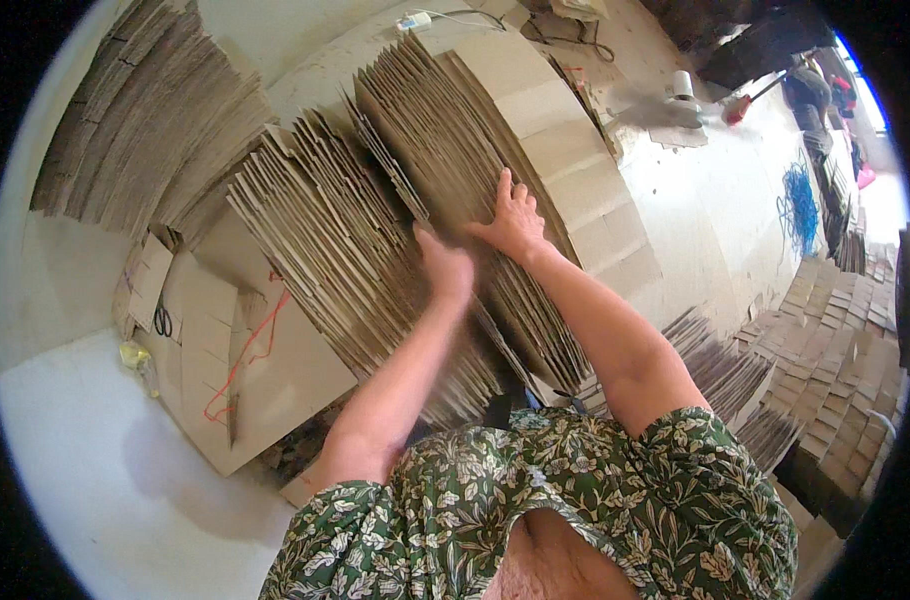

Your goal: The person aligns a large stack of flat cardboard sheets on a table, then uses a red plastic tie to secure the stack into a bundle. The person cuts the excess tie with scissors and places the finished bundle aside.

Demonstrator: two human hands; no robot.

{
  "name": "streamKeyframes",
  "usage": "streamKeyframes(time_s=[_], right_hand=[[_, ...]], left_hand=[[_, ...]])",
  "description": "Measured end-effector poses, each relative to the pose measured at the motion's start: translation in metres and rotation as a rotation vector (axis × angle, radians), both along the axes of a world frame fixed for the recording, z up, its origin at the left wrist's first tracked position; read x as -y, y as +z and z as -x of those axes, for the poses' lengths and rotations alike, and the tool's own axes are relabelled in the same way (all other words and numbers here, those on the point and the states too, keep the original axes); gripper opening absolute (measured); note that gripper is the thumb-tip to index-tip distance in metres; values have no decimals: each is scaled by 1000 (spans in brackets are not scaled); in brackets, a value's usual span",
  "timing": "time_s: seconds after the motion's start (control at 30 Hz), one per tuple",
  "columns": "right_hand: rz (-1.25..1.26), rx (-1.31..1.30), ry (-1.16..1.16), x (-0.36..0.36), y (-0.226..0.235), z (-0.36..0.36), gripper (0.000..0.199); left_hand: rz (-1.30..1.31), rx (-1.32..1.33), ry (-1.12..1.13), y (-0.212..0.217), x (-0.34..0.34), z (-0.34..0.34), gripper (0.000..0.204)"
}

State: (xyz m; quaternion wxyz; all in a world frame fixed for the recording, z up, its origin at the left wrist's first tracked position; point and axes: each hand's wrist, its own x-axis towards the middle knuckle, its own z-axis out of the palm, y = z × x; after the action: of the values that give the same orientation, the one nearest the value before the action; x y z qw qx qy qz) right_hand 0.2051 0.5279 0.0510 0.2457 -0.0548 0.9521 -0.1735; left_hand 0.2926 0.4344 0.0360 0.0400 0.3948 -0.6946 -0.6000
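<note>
Cardboard sheets (325, 250) stand on edge in two packed rows. R hand (515, 222) is on the right row (450, 140), thumb & fingers spread; L hand (447, 268) is by the left row's (300, 215) inner edge, too blurred to tell if fingers pinch anything. Risk: uneven push could tip sheets btwn rows, esp. the thin leaning ones (387, 160); fast contact w/ raw edges could nick skin or bend cardboard.
</note>
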Motion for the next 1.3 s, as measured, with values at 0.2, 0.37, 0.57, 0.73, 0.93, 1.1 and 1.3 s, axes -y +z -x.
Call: streamKeyframes(time_s=[0.2, 0.37, 0.57, 0.73, 0.93, 1.1, 1.3], right_hand=[[25, -10, 5, 0, 0, 0, 119], [19, -37, 5, 0, -2, 0, 120], [-4, -10, 14, 0, -3, 2, 123], [-38, 71, 28, 9, 11, -1, 128], [-99, 25, 6, 13, 3, -13, 133], [-81, 48, -32, 15, 11, -11, 133], [-115, 22, -25, 19, 0, -14, 123]], left_hand=[[167, -41, -59, -12, 3, 6, 80], [-11, 41, -207, -39, 19, 23, 76], [-105, -58, -210, -68, 23, 18, 78], [-474, -118, -154, -99, 42, 13, 73], [-274, 18, -298, -28, 38, 23, 74], [850, 109, -382, 12, 50, -24, 71], [640, 305, -569, 4, 34, -6, 76]])
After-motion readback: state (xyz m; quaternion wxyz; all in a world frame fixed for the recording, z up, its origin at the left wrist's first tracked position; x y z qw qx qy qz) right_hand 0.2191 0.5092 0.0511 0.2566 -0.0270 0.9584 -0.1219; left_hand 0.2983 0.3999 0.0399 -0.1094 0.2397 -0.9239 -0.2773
